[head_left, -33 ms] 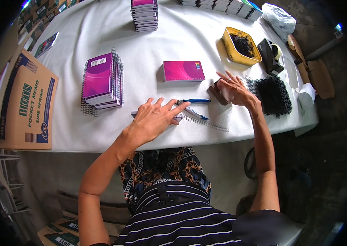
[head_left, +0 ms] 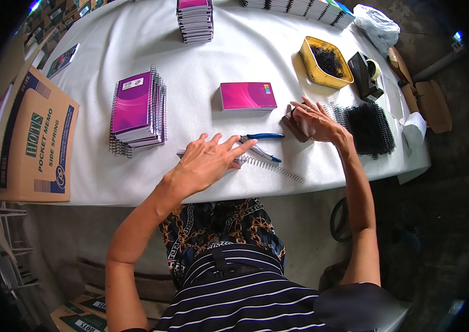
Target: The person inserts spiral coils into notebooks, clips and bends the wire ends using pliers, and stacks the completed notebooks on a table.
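- Laying left hand (head_left: pixel 201 163) near the middle of the near edge of the white-covered table (head_left: pixel 190 86), palm down, fingers spread, index stretched over the head of blue-handled pliers (head_left: pixel 266 136); cannot tell about contact with them or any pinch by the thumb.
- Covering with that hand most of a notepad (head_left: pixel 180 154), just in from the near edge; open to view only at its ends.
- Running rightward from beside that notepad, slanting toward the near edge: a metal spiral coil (head_left: pixel 273 168).
- Resting right hand (head_left: pixel 323 123) toward the right edge, over a dark brown block (head_left: pixel 296 128), fingers lightly spread; cannot tell about any pinch, with thumb partly hidden.
- Just right of that hand, by the right edge: a heap of black spiral coils (head_left: pixel 372 130).
- Beyond, toward the far-right corner: a yellow tub (head_left: pixel 328 81) with black coils inside, beside a black tape dispenser (head_left: pixel 363 83).
- Between the hands, farther from the near edge: a purple-covered pad (head_left: pixel 248 96), lying flat.
- Toward the left edge: a stack of purple spiral notebooks (head_left: pixel 133 108), then a cardboard carton (head_left: pixel 38 144) at the near-left corner.
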A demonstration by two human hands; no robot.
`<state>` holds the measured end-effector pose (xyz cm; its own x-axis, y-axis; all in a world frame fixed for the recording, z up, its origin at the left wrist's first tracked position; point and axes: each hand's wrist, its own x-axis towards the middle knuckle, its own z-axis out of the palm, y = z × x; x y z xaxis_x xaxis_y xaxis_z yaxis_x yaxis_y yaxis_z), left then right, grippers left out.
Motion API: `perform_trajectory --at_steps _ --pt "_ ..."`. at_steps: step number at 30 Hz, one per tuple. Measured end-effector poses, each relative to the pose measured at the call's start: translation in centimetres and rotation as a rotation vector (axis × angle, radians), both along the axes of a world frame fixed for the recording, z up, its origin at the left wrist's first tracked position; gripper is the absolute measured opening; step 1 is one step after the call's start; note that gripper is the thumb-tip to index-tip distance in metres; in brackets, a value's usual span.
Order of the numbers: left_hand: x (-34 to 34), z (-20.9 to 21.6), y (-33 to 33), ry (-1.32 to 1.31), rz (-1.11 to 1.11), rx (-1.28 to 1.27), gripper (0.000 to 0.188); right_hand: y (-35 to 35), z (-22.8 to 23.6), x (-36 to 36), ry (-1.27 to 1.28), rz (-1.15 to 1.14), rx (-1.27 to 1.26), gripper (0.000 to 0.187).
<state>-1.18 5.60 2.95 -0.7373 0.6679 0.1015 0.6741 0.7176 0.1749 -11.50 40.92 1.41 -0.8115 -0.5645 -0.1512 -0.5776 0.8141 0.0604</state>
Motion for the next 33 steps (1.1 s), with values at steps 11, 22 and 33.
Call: perform_trajectory --at_steps 11,22,33 --pt "0.4 0.0 -3.9 0.124 0.166 0.030 0.071 -10.9 3.5 1.2 -0.760 0.268 -0.647 0.067" --pt "-0.1 -0.6 -3.5 0.101 0.221 0.073 0.066 -9.3 2.2 1.6 -0.862 0.115 -1.008 0.078" --pt "0.0 -0.2 -3.6 -0.013 0.252 0.077 0.074 -11.3 4.6 2.4 -0.791 0.065 -0.768 0.058"
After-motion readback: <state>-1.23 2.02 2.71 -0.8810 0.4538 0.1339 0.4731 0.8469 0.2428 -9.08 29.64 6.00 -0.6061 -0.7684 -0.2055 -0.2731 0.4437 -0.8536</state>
